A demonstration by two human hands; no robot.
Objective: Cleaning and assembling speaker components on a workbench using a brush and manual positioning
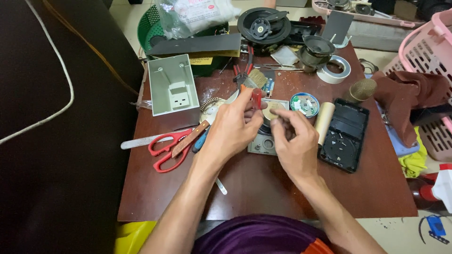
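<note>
My left hand (230, 129) is closed around a small tool with a red handle (256, 98), held upright over the middle of the brown table (254, 188). My right hand (294, 138) sits just to its right, fingertips pinched together close to the red handle; whether they hold something small is hidden. Beneath both hands lies a grey square device with a round beige part (269, 113) on top.
Red-handled scissors (167, 148) lie left of my hands, a grey socket box (173, 87) behind them. A black plastic casing (344, 134) and a cream tube (324, 121) lie to the right. Tape roll (335, 70), speaker parts (263, 26) and pink baskets (423, 51) crowd the back.
</note>
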